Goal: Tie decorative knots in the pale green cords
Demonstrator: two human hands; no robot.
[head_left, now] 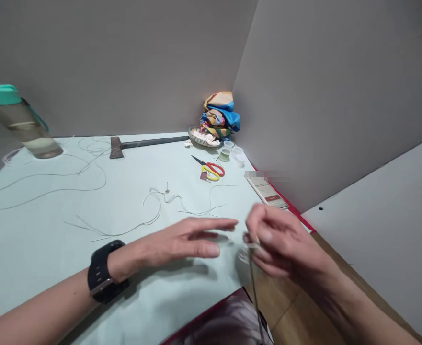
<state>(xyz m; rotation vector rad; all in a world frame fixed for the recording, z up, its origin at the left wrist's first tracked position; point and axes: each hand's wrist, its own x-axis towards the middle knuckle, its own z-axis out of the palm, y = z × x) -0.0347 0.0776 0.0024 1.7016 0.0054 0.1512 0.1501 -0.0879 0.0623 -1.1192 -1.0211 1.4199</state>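
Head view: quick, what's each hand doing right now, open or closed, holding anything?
Left hand: open, fingers extended, nothing visibly held.
Right hand: closed, holding a thin cord that hangs down.

On the table (27,268), back left: bottle (34,132). Right of it, along the back: hammer (153,143), then shallow basket (215,145) beneath fabric bundle (220,115). In front of the basket: scissors (214,168), left of phone (267,192). Mid-table: cord (158,203). Before the cord: left hand (185,239). To its right, before the phone: right hand (277,237), with strand (253,282) hanging below.
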